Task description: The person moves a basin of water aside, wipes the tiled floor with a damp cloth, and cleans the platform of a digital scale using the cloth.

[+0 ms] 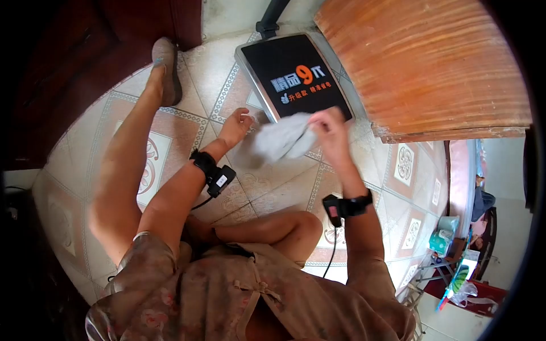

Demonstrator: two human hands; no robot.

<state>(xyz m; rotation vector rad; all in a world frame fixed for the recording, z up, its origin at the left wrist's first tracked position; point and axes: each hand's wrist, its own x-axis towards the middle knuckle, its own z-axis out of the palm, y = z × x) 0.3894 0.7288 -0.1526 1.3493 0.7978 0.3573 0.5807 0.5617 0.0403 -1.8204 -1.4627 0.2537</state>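
Observation:
A whitish-grey cloth (282, 138), blurred by motion, hangs above the tiled floor in front of a platform scale. My right hand (331, 128) pinches its right upper corner between thumb and fingers. To the cloth's left is my left hand (235, 127), its fingers loosely curled with a gap between them and nothing visible inside; it appears just apart from the cloth. The scale (296, 74) has a black top with white and orange printing and a metal rim. Its near edge lies just beyond the cloth and my right hand.
A wooden panel (426, 62) stands at the upper right, beside the scale. Dark red furniture (85, 62) fills the upper left. My outstretched leg (122, 170) lies on the left, the other is folded in front. Household items (455, 273) stand at the far right.

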